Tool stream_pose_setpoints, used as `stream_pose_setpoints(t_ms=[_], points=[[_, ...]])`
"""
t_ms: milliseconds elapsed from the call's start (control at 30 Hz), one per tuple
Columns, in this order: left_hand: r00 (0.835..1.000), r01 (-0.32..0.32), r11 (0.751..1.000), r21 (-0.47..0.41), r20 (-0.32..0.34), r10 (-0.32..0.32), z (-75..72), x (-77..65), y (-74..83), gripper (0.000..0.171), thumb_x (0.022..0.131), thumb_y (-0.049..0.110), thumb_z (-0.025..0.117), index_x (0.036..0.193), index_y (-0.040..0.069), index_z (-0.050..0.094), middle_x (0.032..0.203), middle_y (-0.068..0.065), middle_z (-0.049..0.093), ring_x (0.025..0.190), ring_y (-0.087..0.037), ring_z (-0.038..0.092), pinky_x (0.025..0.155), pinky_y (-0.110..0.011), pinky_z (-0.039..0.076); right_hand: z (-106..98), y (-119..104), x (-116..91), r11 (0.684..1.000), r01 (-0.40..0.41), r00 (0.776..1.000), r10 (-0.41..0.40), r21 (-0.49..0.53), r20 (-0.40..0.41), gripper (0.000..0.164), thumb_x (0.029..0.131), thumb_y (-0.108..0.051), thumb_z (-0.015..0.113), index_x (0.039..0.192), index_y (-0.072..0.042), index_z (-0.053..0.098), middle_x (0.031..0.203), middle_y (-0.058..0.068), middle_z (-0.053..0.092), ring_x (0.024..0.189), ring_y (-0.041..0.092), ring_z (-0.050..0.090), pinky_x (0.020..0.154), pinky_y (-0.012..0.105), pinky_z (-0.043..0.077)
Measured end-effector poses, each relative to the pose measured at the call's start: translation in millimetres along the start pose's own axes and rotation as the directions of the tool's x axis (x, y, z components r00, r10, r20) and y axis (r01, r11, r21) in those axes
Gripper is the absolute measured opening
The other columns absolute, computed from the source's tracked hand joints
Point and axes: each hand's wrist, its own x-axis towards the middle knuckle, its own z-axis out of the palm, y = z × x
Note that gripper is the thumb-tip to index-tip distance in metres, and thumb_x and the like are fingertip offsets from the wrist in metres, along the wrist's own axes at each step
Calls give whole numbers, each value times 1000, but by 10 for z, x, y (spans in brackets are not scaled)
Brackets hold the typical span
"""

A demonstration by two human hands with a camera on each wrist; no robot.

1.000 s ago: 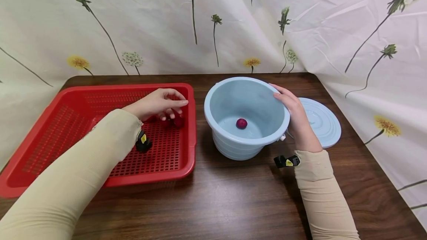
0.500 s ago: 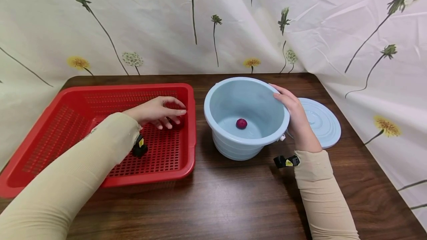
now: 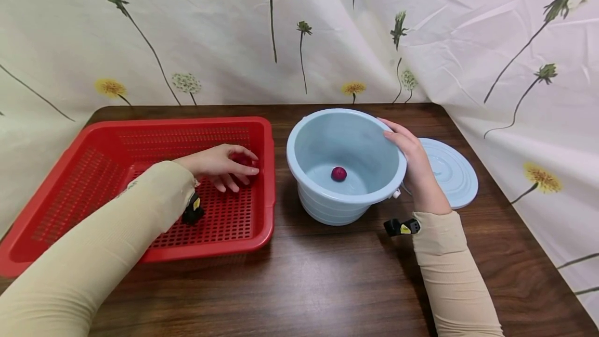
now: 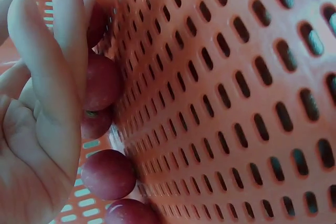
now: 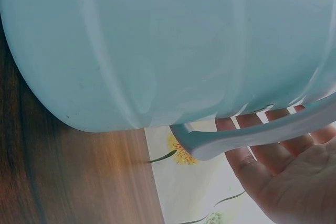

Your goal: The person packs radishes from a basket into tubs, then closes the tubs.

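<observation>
My left hand [image 3: 220, 165] is down inside the red plastic basket [image 3: 269, 191], near its right wall, with thumb and fingers spread apart. In the left wrist view several dark red plums [image 4: 108, 174] lie in a row along the perforated wall, and the fingers [image 4: 50, 72] reach alongside the upper ones, partly covering them. A light blue bucket [image 3: 334, 207] stands right of the basket, tilted toward me, with one plum [image 3: 339, 173] on its bottom. My right hand [image 3: 414, 165] grips the bucket's right rim, thumb over the edge and fingers outside, behind the bucket's handle [image 5: 252, 135].
A round light blue lid [image 3: 451, 170] lies on the brown wooden table [image 3: 299, 285], to the right behind my right wrist. A flower-printed white cloth [image 3: 210, 30] hangs along the back and right side of the table.
My left hand has sunk lower into the basket and come slightly nearer to me, its fingers shifting around the plums. My right hand and the bucket have stayed put.
</observation>
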Motion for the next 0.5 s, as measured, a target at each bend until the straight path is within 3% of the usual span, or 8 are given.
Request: stream_pose_setpoints(t_ms=[500], points=[[1000,19,997,79,-1,-19,74,36,-3,59,92,15,69,144,1,44,116,-23,64,72,-21,74,58,-35,60,3,6,2,1000,-3,1000,3,5,-3,45,103,-27,46,146,-12,49,141,2,52,127,14,50,97,19,46]])
